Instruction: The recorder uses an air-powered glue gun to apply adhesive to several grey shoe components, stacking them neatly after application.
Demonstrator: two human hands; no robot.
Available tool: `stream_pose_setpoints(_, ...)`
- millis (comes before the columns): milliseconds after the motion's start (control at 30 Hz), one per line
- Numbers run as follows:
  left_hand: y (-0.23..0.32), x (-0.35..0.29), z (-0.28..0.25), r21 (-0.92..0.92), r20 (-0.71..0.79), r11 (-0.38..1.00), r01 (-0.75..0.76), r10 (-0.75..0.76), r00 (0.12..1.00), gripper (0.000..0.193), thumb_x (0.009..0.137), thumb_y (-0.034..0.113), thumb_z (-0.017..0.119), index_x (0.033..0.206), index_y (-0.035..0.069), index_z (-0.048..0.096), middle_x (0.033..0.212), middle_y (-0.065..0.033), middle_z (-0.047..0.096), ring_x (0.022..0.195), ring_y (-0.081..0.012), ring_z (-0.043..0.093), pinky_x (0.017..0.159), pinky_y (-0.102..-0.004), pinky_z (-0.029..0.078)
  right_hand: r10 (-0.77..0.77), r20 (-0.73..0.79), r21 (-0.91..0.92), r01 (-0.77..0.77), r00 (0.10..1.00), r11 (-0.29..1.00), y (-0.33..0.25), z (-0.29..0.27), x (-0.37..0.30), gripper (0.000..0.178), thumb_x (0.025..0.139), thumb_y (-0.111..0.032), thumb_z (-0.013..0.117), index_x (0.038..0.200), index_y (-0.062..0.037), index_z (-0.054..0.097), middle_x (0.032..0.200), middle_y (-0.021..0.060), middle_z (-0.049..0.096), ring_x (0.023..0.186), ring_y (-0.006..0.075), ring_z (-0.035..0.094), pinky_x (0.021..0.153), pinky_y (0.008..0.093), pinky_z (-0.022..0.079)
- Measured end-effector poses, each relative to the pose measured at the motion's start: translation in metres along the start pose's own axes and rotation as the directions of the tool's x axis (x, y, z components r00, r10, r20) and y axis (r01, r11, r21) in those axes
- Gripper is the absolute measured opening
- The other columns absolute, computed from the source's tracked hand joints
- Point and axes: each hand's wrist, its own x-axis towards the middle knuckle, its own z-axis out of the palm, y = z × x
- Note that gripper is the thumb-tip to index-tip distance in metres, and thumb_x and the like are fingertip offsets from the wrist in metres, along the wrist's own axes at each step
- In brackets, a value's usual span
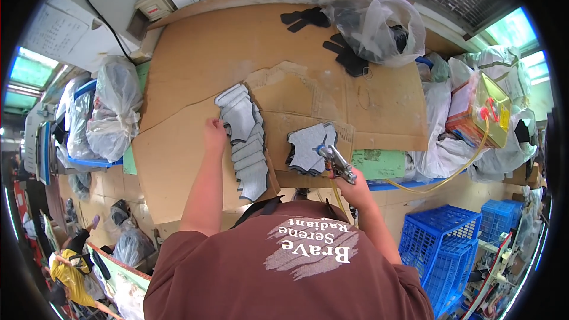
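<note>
Nearest the camera, a maroon shirt (237,278) bears white lettering, inverted in this view, over a pale brushed patch. Beyond it, the worktop (184,77) is faced with brown cardboard, torn on its surface near the middle. Blue crates (438,225) stand on the floor off its near right corner. Past the far left corner, a pale wall panel (53,34) carries handwritten lines too small to read. A clear plastic bag (370,47) sits at the far edge, right of centre. Past the right edge, a gold-coloured can (495,92) shows a yellow label, not legible. A row of overlapping grey pieces (248,160) runs toward the near edge; a grey stack (303,145) lies to its right. Black pieces (352,62) lie by the bag. Right hand (349,185) grips a spray gun (339,167), nozzle at the stack; contact cannot be told. Left hand (215,133), well apart from the right, is at the row's left side; whether it pinches a piece cannot be told.
</note>
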Motion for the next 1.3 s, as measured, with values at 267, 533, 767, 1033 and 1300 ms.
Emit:
stream_pose_setpoints(267, 0.063, -0.088, 0.065, -0.141, 0.424, 0.943, -0.301, 0.333, 0.842, 0.017, 0.079, 0.012, 0.06, 0.089, -0.002, 0.058, 0.078, -0.0113, 0.062, 0.072, -0.019, 0.061, 0.063, -0.0274, 0.047, -0.007, -0.016, 0.0, 0.007, 1.0, 1.0, -0.001, 0.005, 0.005, 0.02, 0.075, -0.004, 0.049, 0.093, -0.0022, 0.057, 0.077, 0.0027, 0.057, 0.073, 0.0109, 0.051, 0.071, 0.0249, 0.041)
stream_pose_setpoints(533, 0.076, -0.114, 0.086, -0.275, 0.576, 0.949, 0.156, 0.032, 0.817, 0.013, 0.079, 0.006, 0.056, 0.086, -0.005, 0.057, 0.074, -0.0082, 0.062, 0.066, -0.0131, 0.062, 0.056, -0.0234, 0.049, -0.095, -0.052, 0.055, 0.098, 0.994, 0.994, 0.017, 0.007, 0.009, 0.018, 0.072, -0.002, 0.049, 0.089, -0.0015, 0.055, 0.075, 0.0035, 0.056, 0.072, 0.011, 0.05, 0.069, 0.0253, 0.041)
stream_pose_setpoints(767, 0.078, -0.114, 0.087, -0.242, 0.585, 0.962, 0.125, 0.042, 0.81, 0.016, 0.079, 0.003, 0.054, 0.091, -0.007, 0.057, 0.077, -0.0103, 0.062, 0.068, -0.0146, 0.063, 0.057, -0.0239, 0.05, -0.06, -0.011, 0.033, 0.06, 0.998, 0.998, 0.021, 0.008, 0.014, 0.015, 0.072, -0.002, 0.052, 0.087, -0.0006, 0.055, 0.071, 0.0039, 0.054, 0.067, 0.0117, 0.046, 0.063, 0.0266, 0.04)
stream_pose_setpoints(1033, 0.078, -0.115, 0.087, -0.25, 0.588, 0.959, 0.137, 0.038, 0.808, 0.016, 0.079, 0.003, 0.054, 0.091, -0.007, 0.057, 0.078, -0.0106, 0.062, 0.069, -0.0146, 0.063, 0.058, -0.0242, 0.05, -0.079, -0.017, 0.067, 0.08, 0.997, 0.995, 0.018, 0.011, 0.016, 0.015, 0.072, -0.002, 0.053, 0.086, -0.0003, 0.055, 0.071, 0.004, 0.054, 0.067, 0.0113, 0.047, 0.063, 0.0269, 0.04)
stream_pose_setpoints(1300, 0.079, -0.115, 0.086, -0.255, 0.585, 0.958, 0.13, 0.046, 0.81, 0.016, 0.078, 0.002, 0.054, 0.09, -0.007, 0.057, 0.078, -0.0105, 0.062, 0.068, -0.0144, 0.063, 0.058, -0.0242, 0.05, 0.03, -0.139, 0.058, -0.022, 0.99, 0.998, 0.004, -0.003, 0.006, 0.017, 0.071, -0.003, 0.05, 0.087, -0.0008, 0.057, 0.072, 0.0024, 0.056, 0.067, 0.0103, 0.052, 0.063, 0.0253, 0.042)
